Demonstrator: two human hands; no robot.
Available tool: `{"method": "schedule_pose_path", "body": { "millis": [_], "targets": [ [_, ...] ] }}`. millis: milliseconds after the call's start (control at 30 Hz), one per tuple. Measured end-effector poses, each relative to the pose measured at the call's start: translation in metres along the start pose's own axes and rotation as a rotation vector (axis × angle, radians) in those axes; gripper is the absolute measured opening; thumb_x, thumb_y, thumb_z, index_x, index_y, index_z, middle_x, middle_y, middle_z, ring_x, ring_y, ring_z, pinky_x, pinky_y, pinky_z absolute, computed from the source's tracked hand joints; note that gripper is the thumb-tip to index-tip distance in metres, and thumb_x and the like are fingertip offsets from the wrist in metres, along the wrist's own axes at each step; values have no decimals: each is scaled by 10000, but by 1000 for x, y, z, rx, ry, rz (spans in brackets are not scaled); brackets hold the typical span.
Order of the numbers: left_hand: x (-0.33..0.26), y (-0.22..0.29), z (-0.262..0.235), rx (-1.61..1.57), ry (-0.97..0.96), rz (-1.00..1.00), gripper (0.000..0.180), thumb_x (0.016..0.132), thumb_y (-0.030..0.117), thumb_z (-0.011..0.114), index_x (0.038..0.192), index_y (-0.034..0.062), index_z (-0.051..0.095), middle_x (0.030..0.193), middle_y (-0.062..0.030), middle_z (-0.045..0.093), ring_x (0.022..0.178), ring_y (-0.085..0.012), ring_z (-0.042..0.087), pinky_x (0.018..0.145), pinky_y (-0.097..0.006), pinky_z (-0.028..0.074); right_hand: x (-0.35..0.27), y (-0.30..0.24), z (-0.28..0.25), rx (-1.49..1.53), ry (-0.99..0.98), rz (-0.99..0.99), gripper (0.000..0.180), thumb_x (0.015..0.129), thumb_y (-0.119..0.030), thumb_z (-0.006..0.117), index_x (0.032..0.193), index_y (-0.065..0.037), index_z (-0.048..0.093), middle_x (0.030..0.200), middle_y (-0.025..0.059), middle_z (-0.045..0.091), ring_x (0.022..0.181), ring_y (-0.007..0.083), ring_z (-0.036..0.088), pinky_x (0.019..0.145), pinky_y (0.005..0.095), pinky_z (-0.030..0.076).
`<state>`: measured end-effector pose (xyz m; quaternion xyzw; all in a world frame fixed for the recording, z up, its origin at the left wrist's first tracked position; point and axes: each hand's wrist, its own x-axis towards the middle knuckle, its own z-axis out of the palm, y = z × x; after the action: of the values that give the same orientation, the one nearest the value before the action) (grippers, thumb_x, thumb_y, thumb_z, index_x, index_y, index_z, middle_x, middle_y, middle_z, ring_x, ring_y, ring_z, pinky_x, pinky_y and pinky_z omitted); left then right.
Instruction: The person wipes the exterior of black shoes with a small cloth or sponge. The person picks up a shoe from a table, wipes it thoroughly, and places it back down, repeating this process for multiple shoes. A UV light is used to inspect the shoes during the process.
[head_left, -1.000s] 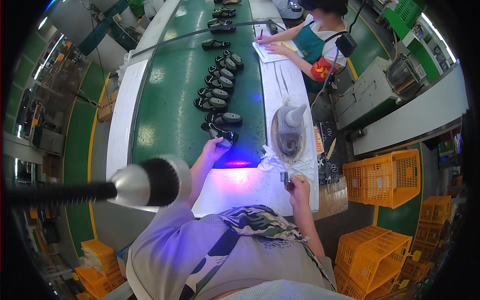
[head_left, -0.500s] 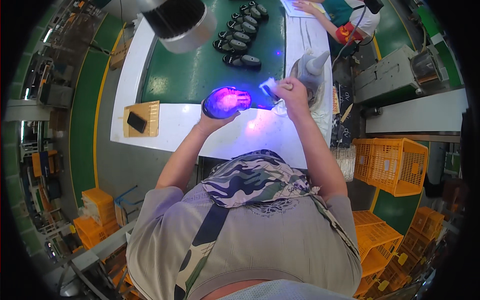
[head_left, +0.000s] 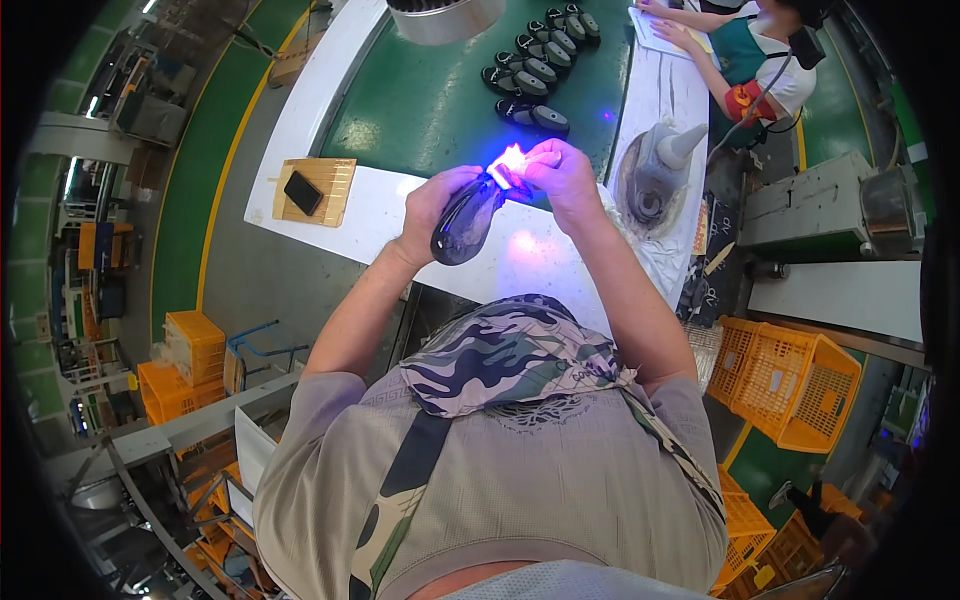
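My left hand (head_left: 425,215) grips a dark, glossy shoe (head_left: 463,228) by its side, its rounded end tilted toward me. My right hand (head_left: 566,185) is closed around a small brush (head_left: 554,158), whose pale handle end shows between the fingers. The brush's white head meets the far end of the shoe in a bright violet glow, which hides the exact contact. Both hands are above the near edge of the green mat (head_left: 400,110). Right of my right hand, a squeeze bottle (head_left: 660,160) with a pointed nozzle leans in a round container.
Several black-and-grey shoes (head_left: 535,72) lie in a row on the mat. A lamp-like cylinder (head_left: 447,20) hangs above. A phone (head_left: 302,192) rests on cardboard at left. A co-worker's hand (head_left: 675,38) is at far right. Orange crates (head_left: 785,385) stand right.
My right hand has brought the brush left to the shoe. The shoe has turned from lying sole-up under violet light to pointing its rounded end toward me. The view has shifted.
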<state>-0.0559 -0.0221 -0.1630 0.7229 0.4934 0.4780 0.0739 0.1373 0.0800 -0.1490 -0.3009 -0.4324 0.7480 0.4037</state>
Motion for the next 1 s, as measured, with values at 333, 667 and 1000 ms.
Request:
{"method": "schedule_pose_path", "body": {
  "millis": [333,667,1000],
  "targets": [
    [14,23,-3,86,-273,-269,503,646,142,835,1084,47,609,928,-124,672,772,-227,672,730,-303,552,2,-40,0,-340,-137,-163,135,773,1,689,851,-16,580,721,-15,575,646,70,546,594,231,458],
    [30,18,-16,-468,-715,-614,639,515,71,836,1101,6,590,988,-46,648,908,-159,613,876,-313,500,16,-40,3,-389,-86,-428,154,764,-23,719,814,-5,574,860,91,675,731,71,589,639,224,489],
    [4,-7,-18,-719,-719,-904,691,564,131,846,1182,-15,574,1017,-53,650,923,-162,610,902,-300,477,17,-9,1,-505,-176,-504,170,751,21,691,785,-18,529,879,94,654,782,105,595,671,248,501]
  ]
}}
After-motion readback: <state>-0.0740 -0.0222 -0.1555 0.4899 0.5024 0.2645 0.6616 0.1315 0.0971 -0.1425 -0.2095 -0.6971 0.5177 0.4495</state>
